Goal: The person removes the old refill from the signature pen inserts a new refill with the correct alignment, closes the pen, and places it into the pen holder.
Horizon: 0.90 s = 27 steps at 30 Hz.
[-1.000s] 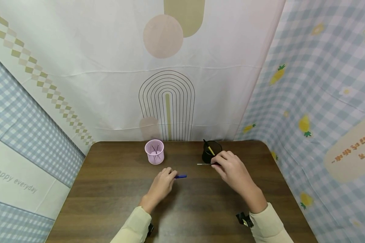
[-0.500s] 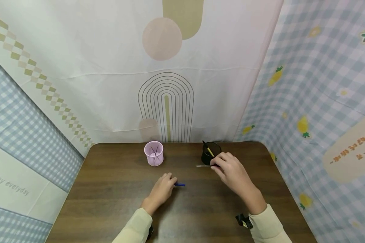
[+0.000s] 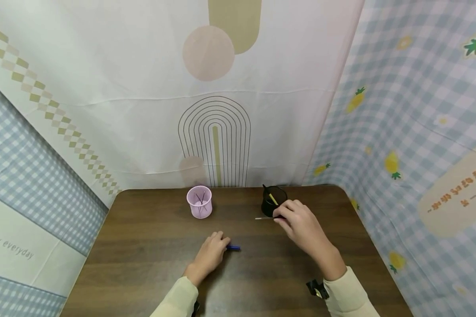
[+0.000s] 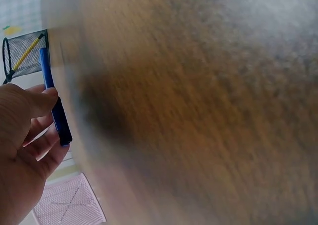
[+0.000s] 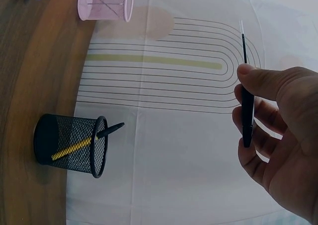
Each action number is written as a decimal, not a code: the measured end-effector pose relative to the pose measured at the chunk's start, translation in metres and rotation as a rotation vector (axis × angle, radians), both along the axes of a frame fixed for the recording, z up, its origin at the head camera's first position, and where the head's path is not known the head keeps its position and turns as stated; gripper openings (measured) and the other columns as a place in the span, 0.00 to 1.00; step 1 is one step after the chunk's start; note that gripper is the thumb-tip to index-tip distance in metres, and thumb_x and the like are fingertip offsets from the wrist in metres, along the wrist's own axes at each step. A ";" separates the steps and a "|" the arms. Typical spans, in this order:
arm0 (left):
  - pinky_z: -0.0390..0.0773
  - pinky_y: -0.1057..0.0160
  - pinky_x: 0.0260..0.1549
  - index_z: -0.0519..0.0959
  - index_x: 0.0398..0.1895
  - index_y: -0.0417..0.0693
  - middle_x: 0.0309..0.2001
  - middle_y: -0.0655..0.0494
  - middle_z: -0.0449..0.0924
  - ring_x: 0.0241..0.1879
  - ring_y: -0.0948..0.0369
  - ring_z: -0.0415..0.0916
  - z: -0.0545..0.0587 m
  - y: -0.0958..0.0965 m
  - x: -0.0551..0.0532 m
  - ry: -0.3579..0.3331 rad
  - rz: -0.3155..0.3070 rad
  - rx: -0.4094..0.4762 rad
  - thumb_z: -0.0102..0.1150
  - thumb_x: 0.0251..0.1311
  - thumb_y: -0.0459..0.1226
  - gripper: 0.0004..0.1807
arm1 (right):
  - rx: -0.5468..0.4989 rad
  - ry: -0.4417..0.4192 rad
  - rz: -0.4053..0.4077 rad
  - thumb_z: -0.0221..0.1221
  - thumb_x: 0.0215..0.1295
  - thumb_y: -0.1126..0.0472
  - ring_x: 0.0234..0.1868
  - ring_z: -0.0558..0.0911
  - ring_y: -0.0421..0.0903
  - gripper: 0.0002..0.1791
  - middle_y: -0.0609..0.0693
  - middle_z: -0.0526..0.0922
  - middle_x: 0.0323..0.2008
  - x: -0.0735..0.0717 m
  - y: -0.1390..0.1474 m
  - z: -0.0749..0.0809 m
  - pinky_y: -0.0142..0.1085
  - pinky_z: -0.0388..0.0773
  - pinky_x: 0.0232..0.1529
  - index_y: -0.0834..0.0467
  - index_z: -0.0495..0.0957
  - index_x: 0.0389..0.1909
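Note:
My left hand (image 3: 210, 255) (image 4: 25, 145) pinches a blue pen (image 3: 233, 248) (image 4: 53, 98) low over the brown table (image 3: 143, 246). My right hand (image 3: 301, 226) (image 5: 278, 135) pinches a thin black pen with a white tip (image 3: 263, 218) (image 5: 246, 91), held level just in front of a black mesh cup (image 3: 272, 201) (image 5: 69, 145). That cup holds a yellow pencil (image 5: 73, 147) and a black pen. A pink mesh cup (image 3: 199, 202) (image 5: 106, 3) stands at the back left of centre, with thin dark sticks inside.
Patterned cloth walls close the table in at the back (image 3: 214, 110), left (image 3: 31, 185) and right (image 3: 412, 154). Both cups stand near the table's far edge. Cream sleeves (image 3: 349, 297) cover both forearms.
My left hand has drawn the blue pen toward me, away from the pink cup. The right hand with the black pen has stayed beside the black cup.

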<state>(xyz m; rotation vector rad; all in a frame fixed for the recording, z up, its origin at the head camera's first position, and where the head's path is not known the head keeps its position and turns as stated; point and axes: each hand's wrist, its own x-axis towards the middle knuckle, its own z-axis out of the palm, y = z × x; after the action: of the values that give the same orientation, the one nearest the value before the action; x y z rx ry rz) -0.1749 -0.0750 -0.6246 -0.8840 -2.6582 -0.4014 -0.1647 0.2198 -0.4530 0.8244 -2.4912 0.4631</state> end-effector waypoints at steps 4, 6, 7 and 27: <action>0.74 0.56 0.31 0.82 0.37 0.47 0.34 0.53 0.74 0.32 0.54 0.73 -0.002 0.000 0.000 0.002 0.001 -0.009 0.72 0.55 0.30 0.09 | -0.002 0.004 0.002 0.73 0.59 0.61 0.39 0.79 0.45 0.08 0.44 0.82 0.39 0.000 0.000 0.000 0.41 0.79 0.39 0.50 0.84 0.37; 0.74 0.55 0.30 0.82 0.38 0.48 0.33 0.52 0.74 0.32 0.54 0.73 -0.004 0.000 0.000 0.009 0.001 -0.016 0.70 0.55 0.29 0.09 | -0.005 0.008 0.003 0.74 0.59 0.62 0.39 0.79 0.45 0.08 0.44 0.82 0.39 0.000 -0.001 0.000 0.41 0.79 0.39 0.50 0.84 0.37; 0.74 0.55 0.30 0.82 0.38 0.48 0.33 0.52 0.74 0.32 0.53 0.73 -0.005 0.000 0.001 0.012 0.000 -0.020 0.69 0.55 0.28 0.09 | -0.007 0.010 0.004 0.74 0.59 0.62 0.39 0.79 0.45 0.08 0.44 0.82 0.39 0.000 -0.001 -0.001 0.41 0.79 0.39 0.50 0.84 0.37; 0.71 0.59 0.30 0.84 0.34 0.52 0.33 0.56 0.75 0.32 0.56 0.71 -0.007 0.002 0.005 -0.073 0.015 -0.036 0.66 0.57 0.27 0.09 | 0.006 -0.005 0.000 0.73 0.60 0.61 0.40 0.79 0.44 0.07 0.43 0.82 0.39 -0.001 -0.001 -0.001 0.41 0.79 0.40 0.51 0.85 0.37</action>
<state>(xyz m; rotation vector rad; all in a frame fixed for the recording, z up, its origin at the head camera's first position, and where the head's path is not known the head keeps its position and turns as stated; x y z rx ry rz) -0.1702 -0.0727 -0.6314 -0.8748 -2.7449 -0.3901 -0.1661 0.2185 -0.4542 0.8264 -2.4987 0.4587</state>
